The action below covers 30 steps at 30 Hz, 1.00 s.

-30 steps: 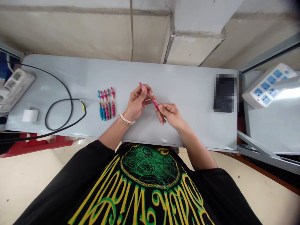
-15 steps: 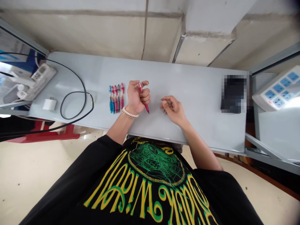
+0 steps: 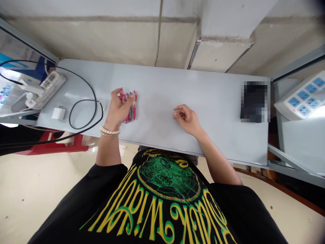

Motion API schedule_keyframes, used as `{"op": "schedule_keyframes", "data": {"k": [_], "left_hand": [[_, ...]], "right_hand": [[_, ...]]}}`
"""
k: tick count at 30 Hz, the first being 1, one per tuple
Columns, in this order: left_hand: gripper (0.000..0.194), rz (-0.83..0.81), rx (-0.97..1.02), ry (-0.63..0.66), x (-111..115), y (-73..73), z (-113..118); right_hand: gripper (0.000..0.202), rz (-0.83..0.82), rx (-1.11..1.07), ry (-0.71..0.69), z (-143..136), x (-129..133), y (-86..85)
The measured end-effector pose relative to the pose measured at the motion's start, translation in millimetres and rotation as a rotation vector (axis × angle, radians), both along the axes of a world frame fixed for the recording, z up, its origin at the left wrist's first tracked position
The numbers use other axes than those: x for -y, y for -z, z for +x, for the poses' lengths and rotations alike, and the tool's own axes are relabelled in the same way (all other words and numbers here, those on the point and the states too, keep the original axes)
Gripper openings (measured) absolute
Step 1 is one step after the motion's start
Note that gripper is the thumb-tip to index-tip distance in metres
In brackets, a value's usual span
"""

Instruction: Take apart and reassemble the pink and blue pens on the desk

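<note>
Several pens lie side by side in a tight row on the grey counter, left of its middle, and that row is where the work shows in the head view. Your left hand covers the row's left part, fingers curled down over the barrels, so only pink and grey barrels show past your knuckles on the right. A pink pen end sticks out above your fingertips. From here you cannot tell whether that grip is pinching the pen or has let it go among the others.

Your right hand rests on the counter well apart from the row. Its grip is released, the fingers loosely curled with nothing in them.

Judging by how things lie, the lining-up looks nearly or wholly done: no loose pen shows anywhere else on the counter, and only the one under your left fingers is unsettled.

A bead bracelet sits on your left wrist. Further left are a looped black cable, a white charger plug and a power strip. A blurred dark object lies at the counter's right end, and beyond it is a second power strip.
</note>
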<state>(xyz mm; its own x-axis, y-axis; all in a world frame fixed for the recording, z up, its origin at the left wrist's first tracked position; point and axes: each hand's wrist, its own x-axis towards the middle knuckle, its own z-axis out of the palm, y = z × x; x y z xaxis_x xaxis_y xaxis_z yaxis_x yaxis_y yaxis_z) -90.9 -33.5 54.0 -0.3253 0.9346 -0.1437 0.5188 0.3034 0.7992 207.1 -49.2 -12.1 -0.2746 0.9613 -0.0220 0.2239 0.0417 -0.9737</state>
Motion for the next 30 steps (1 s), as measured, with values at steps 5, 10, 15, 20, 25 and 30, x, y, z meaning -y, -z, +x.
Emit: {"op": "schedule_keyframes", "data": {"k": [5,10,15,20,25,30], "left_hand": [[0.106,-0.176,-0.383,-0.081,1.6,-0.4,-13.3],[0.11,-0.263,-0.598,0.028,-4.5,6.1,11.6],[0.074,-0.292,-0.666,0.309,-21.8,9.8,48.1],[0.057,-0.012,-0.415,0.351,-31.0,32.6,78.3],[0.039,0.324,0.158,0.372,-15.8,34.1,111.5],[0.025,0.534,0.378,0.289,6.0,24.9,156.9]], "right_hand": [[0.036,0.048,0.068,-0.016,-1.8,1.1,1.8],[0.029,0.056,0.082,-0.023,-1.9,0.2,3.2],[0.028,0.07,0.089,-0.021,-2.4,-1.8,4.3],[0.03,0.067,0.046,-0.023,-1.6,-2.4,2.8],[0.069,0.164,-0.023,-0.06,-5.5,-0.8,4.5],[0.097,0.252,-0.026,-0.113,-15.8,-3.5,12.9]]}}
